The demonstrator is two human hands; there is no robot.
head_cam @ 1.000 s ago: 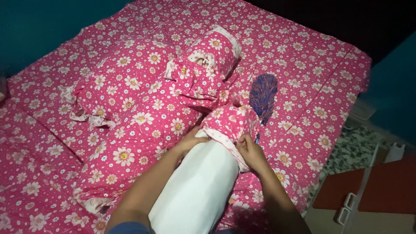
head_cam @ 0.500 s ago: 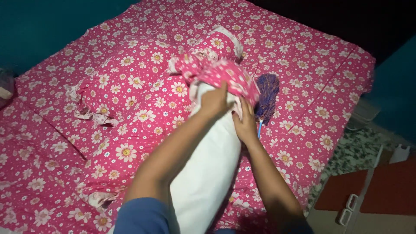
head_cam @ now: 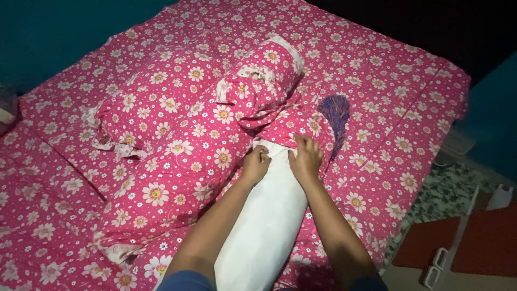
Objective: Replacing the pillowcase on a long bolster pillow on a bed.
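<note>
White bolster (head_cam: 264,226) runs lengthwise away from the person; left hand (head_cam: 255,166) and right hand (head_cam: 305,157) both grip the flowered cover (head_cam: 293,126) bunched at its far end.

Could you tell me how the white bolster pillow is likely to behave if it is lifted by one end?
The white bolster pillow looks soft, so it would probably sag. Its round shape may roll. The floral cover bunches, likely floppy.
</note>
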